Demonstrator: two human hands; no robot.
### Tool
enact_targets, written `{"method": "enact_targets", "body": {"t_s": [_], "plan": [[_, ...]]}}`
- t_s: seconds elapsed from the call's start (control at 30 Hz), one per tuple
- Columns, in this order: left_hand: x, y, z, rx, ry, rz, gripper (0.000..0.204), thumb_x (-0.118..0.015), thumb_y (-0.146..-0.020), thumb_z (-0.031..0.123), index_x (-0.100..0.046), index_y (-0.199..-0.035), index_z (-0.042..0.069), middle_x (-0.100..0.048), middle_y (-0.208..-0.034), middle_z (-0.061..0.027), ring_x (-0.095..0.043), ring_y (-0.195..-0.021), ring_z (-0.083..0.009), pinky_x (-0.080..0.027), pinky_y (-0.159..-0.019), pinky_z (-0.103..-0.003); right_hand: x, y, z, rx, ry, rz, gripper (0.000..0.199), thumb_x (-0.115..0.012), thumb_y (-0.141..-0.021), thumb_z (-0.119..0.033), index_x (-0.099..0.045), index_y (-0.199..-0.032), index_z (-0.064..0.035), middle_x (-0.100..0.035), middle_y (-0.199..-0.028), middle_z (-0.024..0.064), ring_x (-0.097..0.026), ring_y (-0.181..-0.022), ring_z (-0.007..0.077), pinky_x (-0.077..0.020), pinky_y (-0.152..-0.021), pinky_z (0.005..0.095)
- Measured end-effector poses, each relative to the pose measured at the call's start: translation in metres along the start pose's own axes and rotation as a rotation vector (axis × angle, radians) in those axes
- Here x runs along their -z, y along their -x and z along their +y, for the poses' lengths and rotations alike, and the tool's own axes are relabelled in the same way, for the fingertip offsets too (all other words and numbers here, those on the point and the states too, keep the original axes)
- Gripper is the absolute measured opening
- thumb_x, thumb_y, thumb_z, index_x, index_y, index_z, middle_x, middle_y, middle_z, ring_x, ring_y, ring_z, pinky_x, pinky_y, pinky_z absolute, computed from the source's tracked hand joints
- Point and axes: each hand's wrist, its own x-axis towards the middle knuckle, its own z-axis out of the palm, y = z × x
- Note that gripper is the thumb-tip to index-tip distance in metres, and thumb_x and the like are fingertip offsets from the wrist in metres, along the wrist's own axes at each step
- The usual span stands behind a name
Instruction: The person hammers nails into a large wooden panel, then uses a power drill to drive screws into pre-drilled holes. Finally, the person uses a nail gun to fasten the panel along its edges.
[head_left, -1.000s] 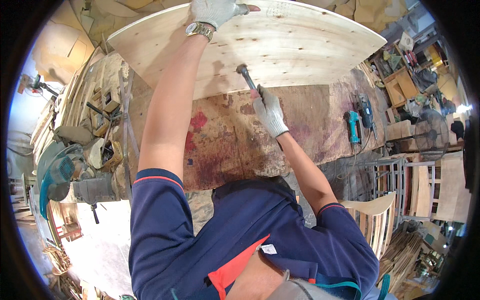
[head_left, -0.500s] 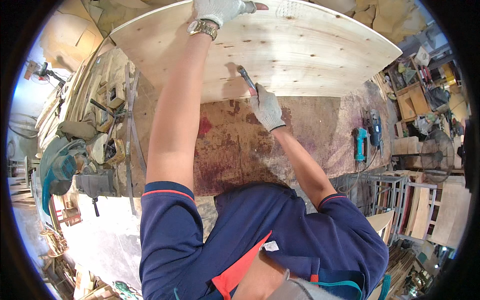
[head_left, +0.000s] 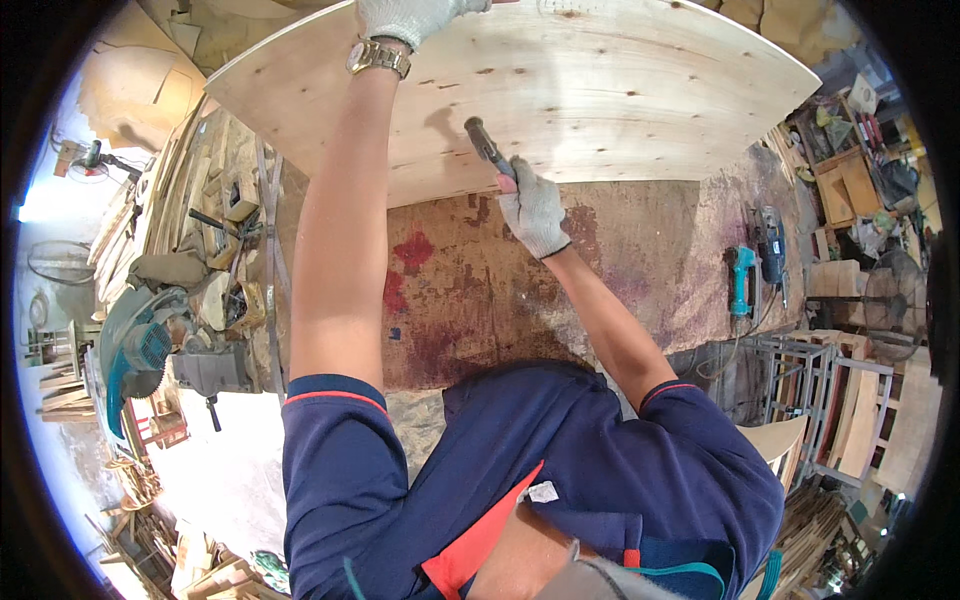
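A large pale plywood board (head_left: 600, 110) with dark knots spans the far side of the worktable. At its far edge is my left hand (head_left: 425, 15) in a white knit glove, with a metal watch on the wrist. It seems to grip that edge; the fingertips are cut off by the top of the picture. My right hand (head_left: 535, 210), gloved too, is closed round a hammer (head_left: 487, 147), its thumb along the handle. The hammer's dark head is over the board's near part and casts a shadow on it.
The stained brown worktable (head_left: 470, 290) lies between me and the board. At its right side are a teal power tool (head_left: 741, 281) and a dark-blue one (head_left: 771, 245). To the left are a teal circular saw (head_left: 145, 350), wood strips and scraps. A fan (head_left: 893, 300) stands far right.
The view has shifted slightly, so the board's near edge and left hand sit a little higher. The hammer has tilted and its head has moved slightly up and left.
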Motion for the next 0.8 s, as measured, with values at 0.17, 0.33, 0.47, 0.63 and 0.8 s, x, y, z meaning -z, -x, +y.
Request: {"method": "enact_targets", "body": {"t_s": [0.17, 0.33, 0.47, 0.63, 0.8], "plan": [[0.005, -0.002, 0.003, 0.025, 0.024, -0.059, 0.068, -0.066, -0.075, 0.083, -0.078, -0.074, 0.016, -0.073, -0.071, -0.0111, -0.073, -0.069, -0.0306, -0.056, -0.061, -0.043, -0.007, -0.023, 0.016, -0.026, 0.147, -0.105, 0.047, -0.052, -0.106, -0.043, -0.056, -0.129, -0.0029, -0.067, -0.072, 0.0197, -0.066, -0.063, 0.0416, -0.0509, -0.055, 0.0516], [0.018, -0.002, 0.010, 0.101, -0.025, -0.193, 0.063, -0.067, -0.079, 0.077, -0.078, -0.081, 0.015, -0.074, -0.079, -0.0128, -0.073, -0.077, -0.0314, -0.056, -0.069, -0.044, -0.016, -0.008, 0.012, -0.178, 0.100, -0.231, 0.047, -0.051, -0.107, -0.040, -0.057, -0.139, -0.0063, -0.064, -0.067, 0.0160, -0.064, -0.058, 0.0372, -0.0500, -0.052, 0.0481], [0.014, -0.004, 0.006, 0.058, 0.088, -0.292, 0.056, -0.060, -0.089, 0.071, -0.077, -0.104, 0.020, -0.073, -0.090, -0.0150, -0.069, -0.087, -0.0375, -0.053, -0.073, -0.047, -0.013, -0.025, 0.018, -0.129, 0.042, -0.060, 0.051, -0.048, -0.108, -0.047, -0.057, -0.143, -0.0107, -0.060, -0.063, 0.0130, -0.061, -0.055, 0.0342, -0.0496, -0.051, 0.0459], [-0.003, -0.008, -0.007, 0.037, 0.030, -0.195, 0.073, -0.058, -0.079, 0.088, -0.080, -0.096, 0.021, -0.075, -0.086, -0.0119, -0.072, -0.081, -0.0347, -0.054, -0.068, -0.047, 0.003, -0.018, 0.042, -0.381, 0.095, -0.255, 0.051, -0.045, -0.108, -0.049, -0.061, -0.139, -0.0102, -0.061, -0.065, 0.0129, -0.061, -0.056, 0.0336, -0.0528, -0.056, 0.0460], [-0.014, -0.008, -0.013, 0.024, -0.076, -0.255, 0.071, -0.060, -0.079, 0.087, -0.080, -0.092, 0.020, -0.073, -0.078, -0.0120, -0.070, -0.072, -0.0335, -0.053, -0.062, -0.045, 0.040, 0.018, 0.073, -0.625, -0.145, 0.232, 0.057, -0.039, -0.111, -0.050, -0.067, -0.100, -0.0014, -0.064, -0.068, 0.0204, -0.065, -0.063, 0.0360, -0.0513, -0.059, 0.0489]]}}
